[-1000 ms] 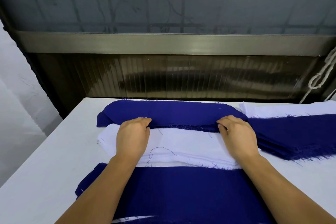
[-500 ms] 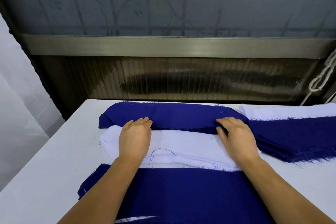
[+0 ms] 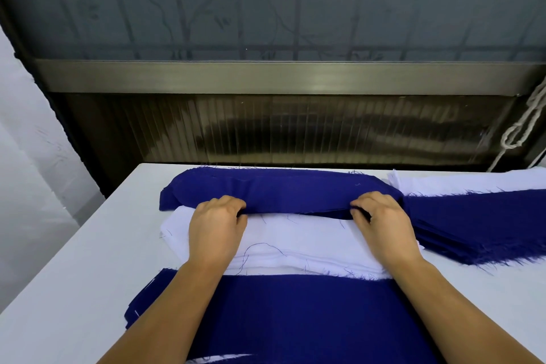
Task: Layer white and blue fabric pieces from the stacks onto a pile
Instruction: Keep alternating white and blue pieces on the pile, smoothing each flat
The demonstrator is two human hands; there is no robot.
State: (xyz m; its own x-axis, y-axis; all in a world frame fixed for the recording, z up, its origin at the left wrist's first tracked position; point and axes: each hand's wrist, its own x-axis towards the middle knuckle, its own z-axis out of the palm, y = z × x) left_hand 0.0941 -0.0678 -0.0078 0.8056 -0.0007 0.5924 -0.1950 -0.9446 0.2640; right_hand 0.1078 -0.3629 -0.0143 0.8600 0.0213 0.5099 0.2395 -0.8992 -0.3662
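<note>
Sewing/garment workshop: cutting table (image 3: 74, 289) w/ stacked cut fabric pcs (image 3: 487, 216).

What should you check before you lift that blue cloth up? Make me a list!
1. Left hand grips the near edge of the far blue stack: ok.
2. Right hand grips the same edge: ok.
3. Only one blue piece pinched, not several: cannot tell.
4. White stack lies flat underneath the wrists: ok.
5. Near blue pile flat, ready for a layer: ok, though both forearms cross it.
6. Loose threads caught on fingers: cannot tell.
</note>
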